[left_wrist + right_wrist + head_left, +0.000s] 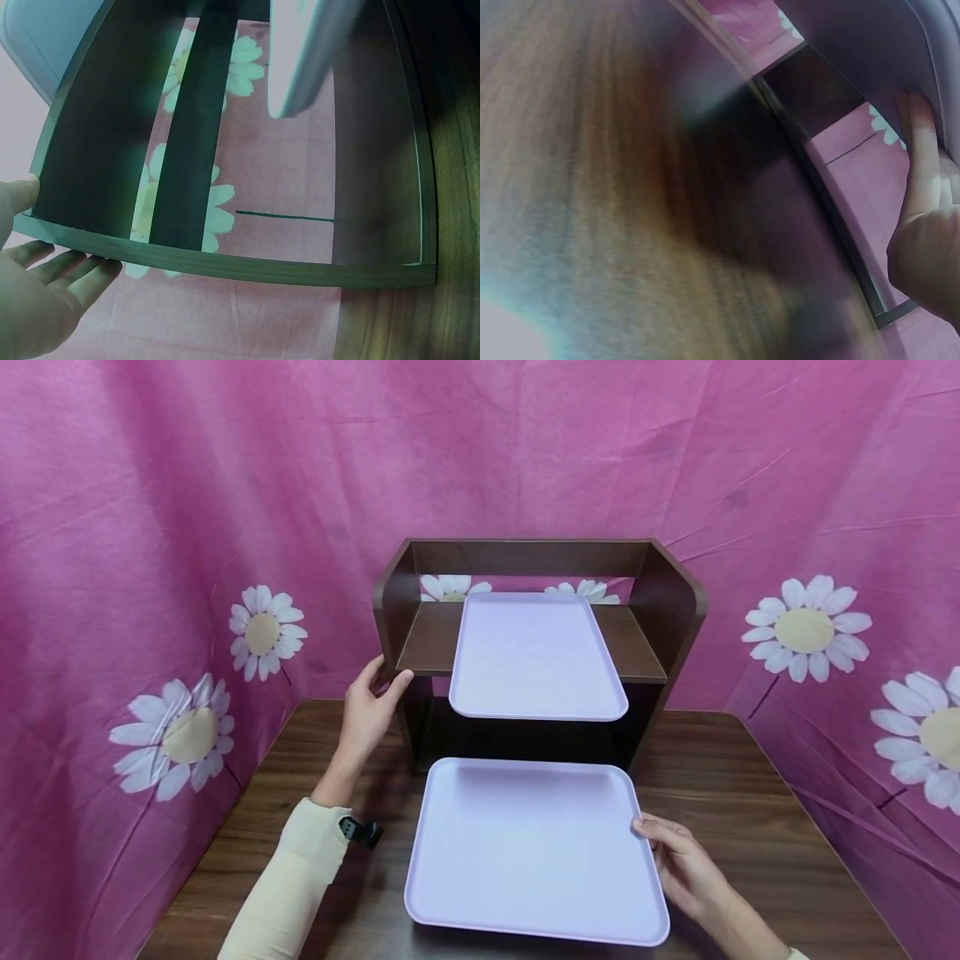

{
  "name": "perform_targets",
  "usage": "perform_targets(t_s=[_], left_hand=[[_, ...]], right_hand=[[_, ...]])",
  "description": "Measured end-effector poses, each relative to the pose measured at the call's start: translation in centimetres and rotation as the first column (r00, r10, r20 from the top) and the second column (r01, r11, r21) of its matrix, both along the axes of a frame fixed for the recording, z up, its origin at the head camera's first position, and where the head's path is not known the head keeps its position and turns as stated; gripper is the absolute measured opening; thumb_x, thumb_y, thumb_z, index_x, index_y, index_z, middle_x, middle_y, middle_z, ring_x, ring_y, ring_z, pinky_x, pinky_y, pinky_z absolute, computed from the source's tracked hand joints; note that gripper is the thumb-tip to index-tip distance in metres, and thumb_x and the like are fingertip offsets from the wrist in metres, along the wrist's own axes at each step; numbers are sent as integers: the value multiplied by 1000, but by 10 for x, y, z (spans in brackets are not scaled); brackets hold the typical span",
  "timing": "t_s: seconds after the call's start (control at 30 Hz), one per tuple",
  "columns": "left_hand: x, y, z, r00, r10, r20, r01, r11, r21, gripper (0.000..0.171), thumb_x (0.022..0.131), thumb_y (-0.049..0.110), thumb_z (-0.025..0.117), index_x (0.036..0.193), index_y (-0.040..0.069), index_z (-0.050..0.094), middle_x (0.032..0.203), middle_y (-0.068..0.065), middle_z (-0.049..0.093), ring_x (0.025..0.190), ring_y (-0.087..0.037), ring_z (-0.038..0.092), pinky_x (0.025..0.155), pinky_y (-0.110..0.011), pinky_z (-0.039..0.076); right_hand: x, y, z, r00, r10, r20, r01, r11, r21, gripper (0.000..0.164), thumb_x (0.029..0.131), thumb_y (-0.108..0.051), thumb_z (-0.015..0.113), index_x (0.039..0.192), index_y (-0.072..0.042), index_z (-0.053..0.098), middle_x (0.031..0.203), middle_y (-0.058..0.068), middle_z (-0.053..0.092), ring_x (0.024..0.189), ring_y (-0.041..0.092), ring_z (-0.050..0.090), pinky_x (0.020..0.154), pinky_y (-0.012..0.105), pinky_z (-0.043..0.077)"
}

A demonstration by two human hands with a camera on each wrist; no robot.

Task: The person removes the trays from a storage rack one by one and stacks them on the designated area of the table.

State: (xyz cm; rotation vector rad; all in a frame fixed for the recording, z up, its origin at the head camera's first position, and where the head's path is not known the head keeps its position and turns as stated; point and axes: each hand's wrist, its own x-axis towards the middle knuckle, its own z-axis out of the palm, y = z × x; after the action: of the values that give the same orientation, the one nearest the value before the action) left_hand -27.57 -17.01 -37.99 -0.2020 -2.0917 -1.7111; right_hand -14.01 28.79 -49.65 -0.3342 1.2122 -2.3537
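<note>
My left hand [367, 714] holds the left side panel of a dark brown wooden shelf unit [678, 602], its thumb at the front edge. In the left wrist view, the thumb and fingers lie on opposite sides of that panel. One pale lilac tray [536, 656] lies on the unit's upper board, its near end jutting out past the front. A second pale lilac tray [536, 852] is in front of the unit, above the table. My right hand [686, 868] grips its right edge, thumb on the rim; the right wrist view shows fingers against its underside.
The unit stands on a dark wood-grain table [720, 785], with an open lower compartment [517, 739] under the upper board. A pink curtain [525, 452] with white daisies hangs behind and on both sides. A black band [360, 832] is at the left sleeve.
</note>
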Motion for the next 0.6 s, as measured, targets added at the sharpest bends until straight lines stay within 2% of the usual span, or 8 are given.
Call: perform_targets(t_s=[0.17,0.6], left_hand=[[-1,0,0,1000,-3,3,3,1000,3,52,101,20,76,147,1,60,142,-26,66,135,-32,62,119,-48,51],[-2,-1,-1,1000,3,0,-3,1000,19,52,99,22,79,146,4,63,139,-24,68,133,-31,64,117,-43,53]], right_hand=[[2,-2,-9,1000,-11,15,11,1000,19,55,113,0,26,115,-11,80,105,0,82,95,9,78,83,24,66],[3,-3,-23,999,-38,15,37,997,70,52,112,0,30,113,-13,80,99,-3,81,89,6,76,79,22,65]])
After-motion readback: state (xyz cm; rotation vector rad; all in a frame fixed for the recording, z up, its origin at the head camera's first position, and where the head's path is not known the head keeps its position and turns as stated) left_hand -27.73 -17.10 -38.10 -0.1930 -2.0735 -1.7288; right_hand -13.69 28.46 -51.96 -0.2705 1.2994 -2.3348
